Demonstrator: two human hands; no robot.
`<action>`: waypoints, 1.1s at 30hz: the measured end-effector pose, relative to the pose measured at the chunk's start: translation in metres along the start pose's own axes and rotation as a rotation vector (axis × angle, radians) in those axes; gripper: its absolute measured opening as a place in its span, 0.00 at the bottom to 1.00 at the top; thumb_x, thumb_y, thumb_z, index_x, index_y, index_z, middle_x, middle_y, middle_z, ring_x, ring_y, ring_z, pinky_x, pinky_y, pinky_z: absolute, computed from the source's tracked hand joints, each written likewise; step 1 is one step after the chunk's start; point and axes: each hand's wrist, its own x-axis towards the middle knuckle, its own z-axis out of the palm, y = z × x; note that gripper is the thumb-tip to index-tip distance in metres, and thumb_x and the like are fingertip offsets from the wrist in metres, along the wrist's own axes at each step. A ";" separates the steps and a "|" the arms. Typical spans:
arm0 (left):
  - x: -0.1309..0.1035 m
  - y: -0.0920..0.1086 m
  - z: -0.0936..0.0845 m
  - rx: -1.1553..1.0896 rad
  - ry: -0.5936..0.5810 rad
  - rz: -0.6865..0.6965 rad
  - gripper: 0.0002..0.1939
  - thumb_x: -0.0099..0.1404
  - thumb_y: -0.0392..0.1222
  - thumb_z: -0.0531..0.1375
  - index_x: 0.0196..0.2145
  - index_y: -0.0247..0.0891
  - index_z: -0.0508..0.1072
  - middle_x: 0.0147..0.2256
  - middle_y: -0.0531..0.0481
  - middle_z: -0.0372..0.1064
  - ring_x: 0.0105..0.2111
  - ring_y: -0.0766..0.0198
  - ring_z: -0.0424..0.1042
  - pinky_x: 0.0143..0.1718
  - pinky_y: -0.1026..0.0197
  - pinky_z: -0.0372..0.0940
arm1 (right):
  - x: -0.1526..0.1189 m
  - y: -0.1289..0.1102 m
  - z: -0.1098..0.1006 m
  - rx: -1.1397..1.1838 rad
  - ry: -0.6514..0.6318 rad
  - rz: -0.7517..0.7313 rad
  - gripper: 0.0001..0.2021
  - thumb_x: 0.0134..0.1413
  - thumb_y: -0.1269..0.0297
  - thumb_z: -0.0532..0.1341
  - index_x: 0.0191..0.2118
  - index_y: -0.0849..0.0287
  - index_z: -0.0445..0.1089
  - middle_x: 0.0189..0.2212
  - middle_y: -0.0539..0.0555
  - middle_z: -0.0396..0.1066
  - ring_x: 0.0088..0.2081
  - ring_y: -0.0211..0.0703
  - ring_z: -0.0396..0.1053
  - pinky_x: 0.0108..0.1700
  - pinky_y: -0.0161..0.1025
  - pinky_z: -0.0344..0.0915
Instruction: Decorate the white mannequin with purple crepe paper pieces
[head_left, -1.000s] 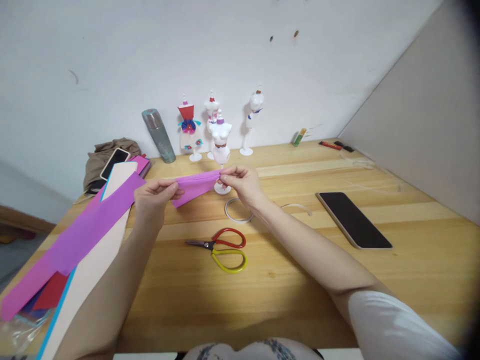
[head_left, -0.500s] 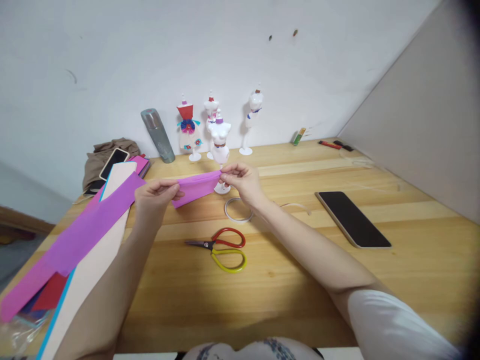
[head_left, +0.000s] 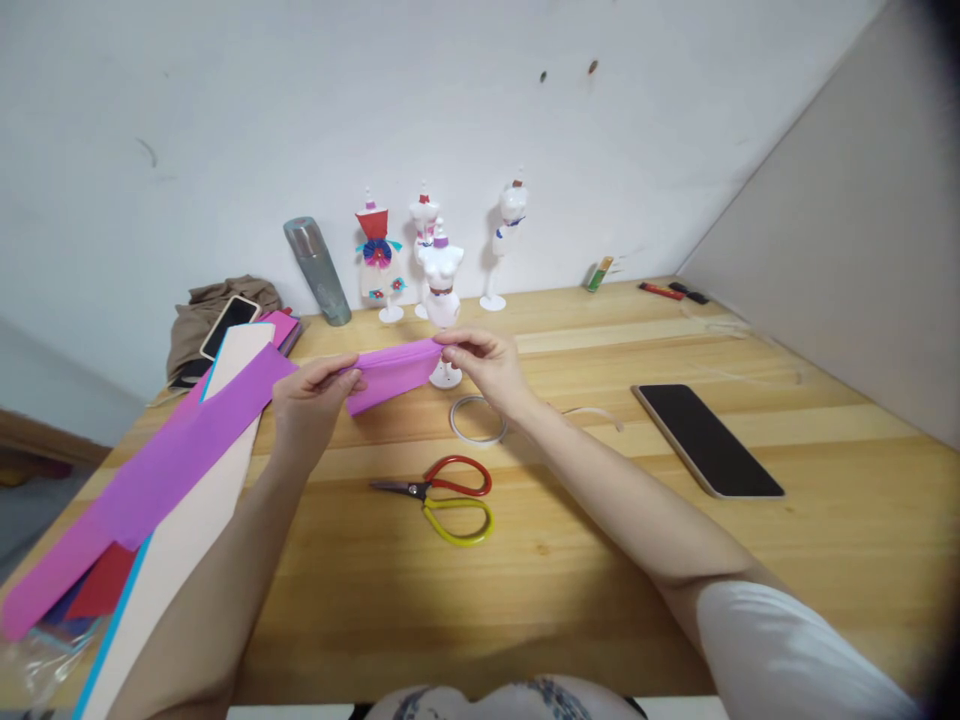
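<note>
A pinkish-purple strip of paper or cloth (head_left: 394, 378) is stretched between my two hands, with a fold along its upper edge. My left hand (head_left: 315, 393) pinches its left end. At the upper right corner, my right hand (head_left: 484, 365) grips it between thumb and fingers. Just behind the strip stands a small white mannequin (head_left: 441, 270) with a brown band at its waist; the strip and my fingers hide part of its stand. Below my right hand lies a roll of narrow tape (head_left: 478, 421). Scissors (head_left: 431, 492) with red and yellow handles rest nearer to me.
Several more mannequins line the wall, one in a red top (head_left: 373, 225). Beside them stands a grey-green flask (head_left: 319, 272). Purple sheets (head_left: 187, 455) and a pale sheet cover the left side. On the right lies a large phone (head_left: 707, 440); a green tube (head_left: 599, 274) is farther back.
Both hands still hold the strip in nearly the same place. Its lower edge has lifted very slightly, and the view has shifted a little.
</note>
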 end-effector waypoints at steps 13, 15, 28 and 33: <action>0.000 0.000 -0.007 0.306 -0.035 0.188 0.07 0.60 0.42 0.63 0.33 0.44 0.82 0.30 0.52 0.80 0.32 0.61 0.78 0.39 0.60 0.71 | 0.001 0.004 -0.002 -0.234 -0.001 -0.122 0.07 0.51 0.65 0.66 0.36 0.51 0.81 0.37 0.52 0.80 0.41 0.45 0.74 0.48 0.45 0.68; 0.000 0.000 -0.007 0.314 -0.038 0.186 0.07 0.60 0.42 0.63 0.32 0.44 0.82 0.29 0.53 0.80 0.32 0.61 0.78 0.39 0.61 0.71 | 0.001 0.003 -0.002 -0.261 -0.003 -0.126 0.07 0.52 0.65 0.65 0.35 0.52 0.81 0.36 0.52 0.79 0.39 0.45 0.74 0.47 0.44 0.68; -0.003 -0.003 -0.002 0.255 -0.030 0.063 0.06 0.58 0.42 0.63 0.32 0.42 0.80 0.26 0.53 0.79 0.29 0.62 0.79 0.35 0.61 0.72 | 0.001 0.004 0.002 -0.226 0.073 0.073 0.04 0.47 0.63 0.67 0.31 0.56 0.76 0.25 0.49 0.75 0.29 0.40 0.72 0.35 0.39 0.67; -0.003 0.003 0.003 0.135 -0.016 -0.041 0.05 0.54 0.41 0.64 0.30 0.40 0.79 0.23 0.53 0.78 0.26 0.61 0.79 0.32 0.61 0.75 | 0.001 -0.004 0.004 -0.012 0.022 0.231 0.12 0.42 0.58 0.72 0.29 0.57 0.72 0.20 0.48 0.74 0.23 0.36 0.71 0.26 0.34 0.66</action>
